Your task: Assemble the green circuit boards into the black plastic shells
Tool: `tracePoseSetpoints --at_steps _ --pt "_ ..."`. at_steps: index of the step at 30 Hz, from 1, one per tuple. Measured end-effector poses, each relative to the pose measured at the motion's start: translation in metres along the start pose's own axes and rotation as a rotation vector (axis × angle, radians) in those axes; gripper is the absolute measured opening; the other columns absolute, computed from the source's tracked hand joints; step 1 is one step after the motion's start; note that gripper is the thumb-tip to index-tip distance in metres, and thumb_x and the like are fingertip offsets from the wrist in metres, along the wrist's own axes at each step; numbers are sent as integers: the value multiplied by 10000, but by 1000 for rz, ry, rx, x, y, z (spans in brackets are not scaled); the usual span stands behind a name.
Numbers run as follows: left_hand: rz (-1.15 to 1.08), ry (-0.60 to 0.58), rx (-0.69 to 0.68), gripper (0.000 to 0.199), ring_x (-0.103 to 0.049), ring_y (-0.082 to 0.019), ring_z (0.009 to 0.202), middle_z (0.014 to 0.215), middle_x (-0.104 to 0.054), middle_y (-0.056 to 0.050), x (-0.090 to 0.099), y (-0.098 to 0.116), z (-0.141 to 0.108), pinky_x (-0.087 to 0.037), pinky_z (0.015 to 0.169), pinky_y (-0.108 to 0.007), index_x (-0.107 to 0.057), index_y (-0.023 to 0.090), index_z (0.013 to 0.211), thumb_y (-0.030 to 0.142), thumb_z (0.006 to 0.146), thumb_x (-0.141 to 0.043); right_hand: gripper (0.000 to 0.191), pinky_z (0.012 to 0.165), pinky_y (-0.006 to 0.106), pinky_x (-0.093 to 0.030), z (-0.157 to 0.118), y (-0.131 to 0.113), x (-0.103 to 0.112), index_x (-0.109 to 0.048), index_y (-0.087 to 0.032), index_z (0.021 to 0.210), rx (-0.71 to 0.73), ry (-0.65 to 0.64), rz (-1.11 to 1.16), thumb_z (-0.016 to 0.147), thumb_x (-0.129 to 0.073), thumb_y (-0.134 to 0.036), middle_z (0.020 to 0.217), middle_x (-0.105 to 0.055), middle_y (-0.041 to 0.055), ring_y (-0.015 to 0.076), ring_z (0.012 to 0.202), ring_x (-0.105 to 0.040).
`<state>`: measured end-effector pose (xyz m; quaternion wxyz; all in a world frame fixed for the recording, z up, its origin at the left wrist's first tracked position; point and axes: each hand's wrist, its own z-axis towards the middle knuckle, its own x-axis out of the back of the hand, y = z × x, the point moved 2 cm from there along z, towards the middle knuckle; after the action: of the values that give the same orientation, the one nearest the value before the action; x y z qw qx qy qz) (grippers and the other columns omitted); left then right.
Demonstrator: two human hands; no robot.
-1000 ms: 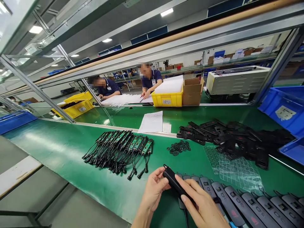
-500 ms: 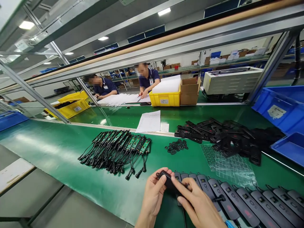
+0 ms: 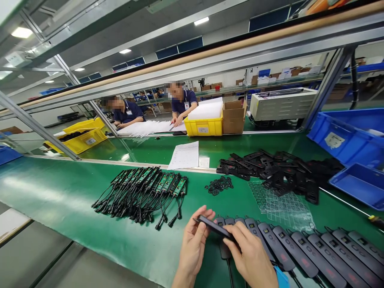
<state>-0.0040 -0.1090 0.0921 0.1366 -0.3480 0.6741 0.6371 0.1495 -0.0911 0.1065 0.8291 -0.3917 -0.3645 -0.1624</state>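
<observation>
A slim dark grey controller with rounded ends is held in the air between both hands, its narrow side facing me. My left hand pinches its far end between thumb and fingers. My right hand grips the near end, with thumb and fingers closed on it. To the right, under and beyond my right hand, lies a row of similar grey controllers with small displays and cables. Left of my hands sit several open black housings with green circuit boards, their black cables trailing toward me.
Small black rings lie in a pile near a clear gridded sheet. Behind are heaped black cover plates and blue bins. Paper lies mid-bench. Two people work across the bench by a yellow bin.
The controller has turned in my hands from its broad face to its narrow side. My right fingers have shifted from lying along it to gripping its near end. The view has swung slightly right.
</observation>
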Motion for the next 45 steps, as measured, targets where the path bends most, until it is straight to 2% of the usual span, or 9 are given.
tracePoseSetpoints --at_steps 6,14,17,20,24,27,32,39,45 --pt "57 -51 175 682 -604 -301 1085 1171 -643 -169 -2 3 -2 -484 910 -424 -348 196 1374 297 790 -686 428 669 237 -581 -15 -6 -18 -490 -222 1308 213 103 -280 914 -354 -125 1240 -580 138 204 976 -651" --pt "266 18 326 890 -631 -313 1035 1094 -692 -128 3 18 5 -536 824 -342 -361 192 1375 303 617 -814 223 517 266 -561 -7 -22 -23 -638 -280 1045 159 78 -233 840 -575 -341 997 -669 40 178 682 -661" --pt "354 29 388 996 -643 -326 1005 1050 -712 -112 7 25 14 -561 779 -341 -358 204 1382 327 528 -857 373 677 245 -560 -5 -7 8 -637 -288 1042 186 -57 -105 760 -644 -532 1091 -630 21 155 801 -641" --pt "415 25 432 993 -644 -336 1006 1058 -711 -114 10 29 23 -571 766 -345 -364 210 1371 346 520 -856 312 855 310 -517 -15 29 68 -630 -276 1115 14 -125 -134 832 -611 -407 1095 -643 34 190 968 -612" --pt "449 27 394 783 -655 -336 985 1065 -700 -150 14 28 28 -571 747 -359 -474 164 1256 311 575 -832 415 965 419 -454 -56 104 145 -565 -293 1267 -76 -254 -326 885 -507 -442 1317 -539 108 264 1162 -530" --pt "395 -23 397 598 -698 -308 848 947 -717 -155 16 21 29 -565 732 -373 -546 109 1117 214 593 -814 558 1032 499 -375 -89 171 168 -455 -352 1349 -57 -252 -444 828 -544 -532 1466 -373 56 320 1295 -397" --pt "317 -34 422 481 -703 -268 827 981 -700 -164 17 11 33 -569 728 -355 -535 104 1058 166 645 -771 663 1071 561 -268 -120 235 148 -415 -348 1368 55 -230 -483 767 -598 -561 1471 -355 65 375 1334 -309" --pt "1053 -35 40 590 -539 -359 1132 1216 -572 -176 25 15 38 -473 899 -469 -614 165 1153 427 644 -758 706 1083 566 -252 -120 214 126 -272 -319 1441 -11 -206 -604 828 -495 -589 1502 -291 58 338 1361 -273" --pt "1261 -518 -299 732 -174 -357 1397 1493 -331 -81 15 -6 28 -31 1134 -494 -452 297 1357 603 715 -622 831 1029 659 -254 -118 176 103 -222 -264 1463 -65 -127 -701 787 -457 -684 1508 -263 123 385 1359 -251"
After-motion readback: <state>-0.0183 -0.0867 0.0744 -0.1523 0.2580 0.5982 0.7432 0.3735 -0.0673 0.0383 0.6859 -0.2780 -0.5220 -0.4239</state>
